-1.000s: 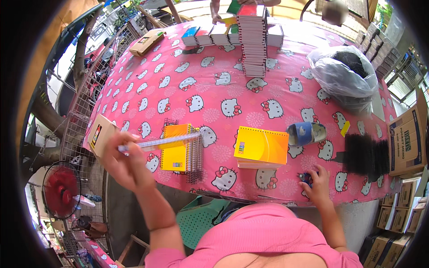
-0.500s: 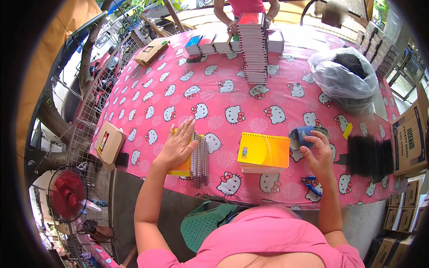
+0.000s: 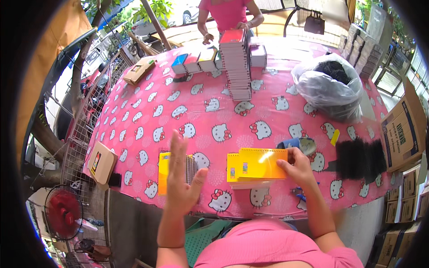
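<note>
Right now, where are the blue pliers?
In the head view, the blue pliers lie just right of the yellow notebooks at the right hand, near the tablecloth's front edge, partly hidden by the forearm.

Open-air workshop: tall notebook stack (image 3: pixel 237 71), cartons (image 3: pixel 404 134)

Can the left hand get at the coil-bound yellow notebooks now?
Most likely yes: the left hand looks empty, open and close by the coil-bound yellow notebooks, with nothing seen in between. The right hand grips a yellow booklet on the other pile.
</note>
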Demonstrator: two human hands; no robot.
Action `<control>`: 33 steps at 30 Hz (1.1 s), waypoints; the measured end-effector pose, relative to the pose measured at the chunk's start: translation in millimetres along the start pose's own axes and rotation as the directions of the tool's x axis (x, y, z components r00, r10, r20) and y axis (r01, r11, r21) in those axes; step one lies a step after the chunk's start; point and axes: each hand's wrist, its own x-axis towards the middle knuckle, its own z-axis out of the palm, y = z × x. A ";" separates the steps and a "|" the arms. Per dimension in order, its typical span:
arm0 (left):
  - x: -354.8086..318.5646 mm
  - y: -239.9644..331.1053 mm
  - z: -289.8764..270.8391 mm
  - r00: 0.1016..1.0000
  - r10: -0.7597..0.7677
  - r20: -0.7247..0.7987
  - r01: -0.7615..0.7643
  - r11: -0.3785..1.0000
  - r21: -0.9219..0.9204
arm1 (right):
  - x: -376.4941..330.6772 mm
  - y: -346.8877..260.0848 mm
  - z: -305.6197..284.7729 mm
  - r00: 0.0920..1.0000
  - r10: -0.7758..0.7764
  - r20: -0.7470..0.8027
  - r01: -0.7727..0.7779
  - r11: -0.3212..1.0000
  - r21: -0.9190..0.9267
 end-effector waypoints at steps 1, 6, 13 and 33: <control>-4.7 8.7 7.7 0.999 -0.046 -0.017 0.044 0.995 -0.092 | -5.9 -6.2 -5.5 1.000 0.016 -0.004 -0.016 1.000 -0.011; -13.1 13.6 69.0 0.867 -0.496 0.052 0.396 0.620 -0.677 | -9.3 -30.7 7.4 0.999 -0.047 -0.025 0.046 0.996 -0.072; -22.0 36.7 78.7 0.901 -0.433 0.005 0.336 0.693 -0.637 | -20.7 -36.3 5.3 0.983 -0.186 0.004 0.179 0.948 0.262; 10.0 47.8 109.4 1.000 0.022 0.008 -0.021 0.998 -0.062 | 14.6 161.5 -139.4 0.849 0.120 -0.514 -0.498 0.508 -0.703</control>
